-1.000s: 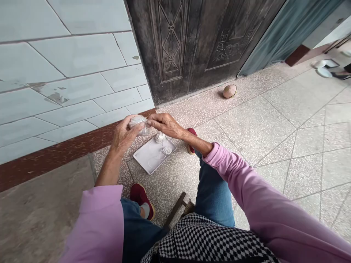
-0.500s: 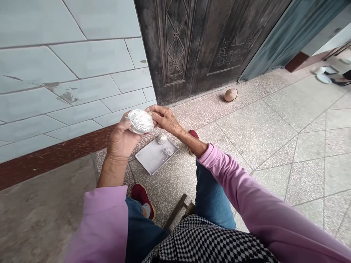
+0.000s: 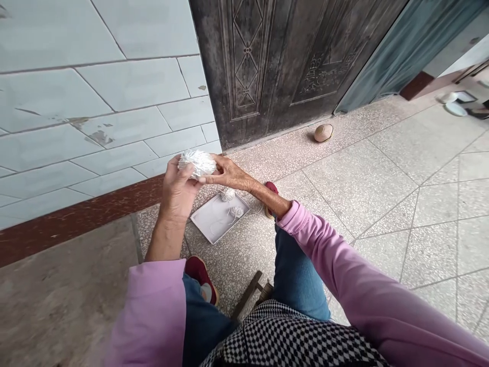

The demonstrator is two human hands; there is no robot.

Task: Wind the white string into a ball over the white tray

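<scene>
A white ball of yarn [image 3: 198, 163] is held up in front of me, above the floor. My left hand [image 3: 179, 186] grips it from the left and below, its thumb laid across the near side. From the right, my right hand [image 3: 227, 172] closes on the same ball, with thumb at the near side and fingers behind, partly hidden. Below the hands, a shallow white tray [image 3: 208, 232] on the floor contains two smaller balls of white yarn: one ball [image 3: 228, 194] at its far edge and another ball [image 3: 236, 211] nearer. Loose strands trail from them.
A dark carved door [image 3: 278, 66] and a pale tiled wall [image 3: 95, 102] stand ahead. A round pinkish object [image 3: 323, 133] rests on the floor by the door. Between my legs shows part of a wooden stool [image 3: 248, 295]. Dishes [image 3: 455, 109] lie at the far right.
The ball has been turned, its windings now facing another way. My right hand has shifted from pinching at the ball's right edge to gripping its side, thumb underneath.
</scene>
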